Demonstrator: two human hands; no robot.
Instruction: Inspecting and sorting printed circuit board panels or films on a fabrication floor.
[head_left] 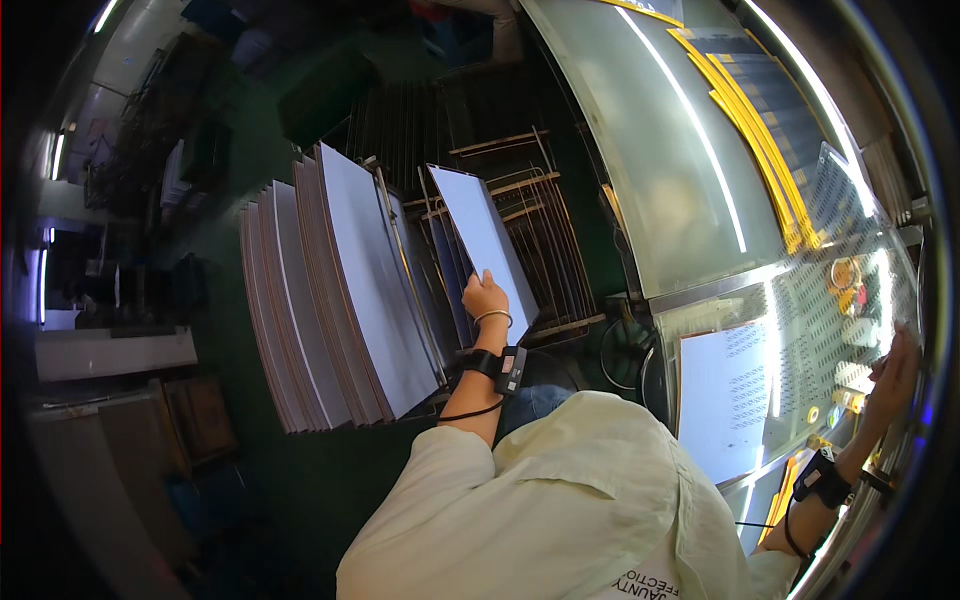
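My left hand (487,297) is closed on the near edge of a thin white panel (480,215). That panel stands tilted in a wire rack (545,235), with darker sheets beside it. To its left stand several large white panels (365,270) with brownish edges, upright in rows. My right hand (893,380) is at the far right, by the edge of a lit worktable (790,345). Its fingers look stretched out, and I see nothing held in them. Another white panel (722,400) lies flat on this worktable, below a transparent sheet with rows of dark marks.
A glass-topped table (650,150) adjoins the worktable at the far side. Yellow-edged frames (750,130) lie along its right. Small yellow tape rolls (812,414) sit near my right arm. A round black stool (655,385) stands under the table edge. Wooden cabinets (200,420) are at the left.
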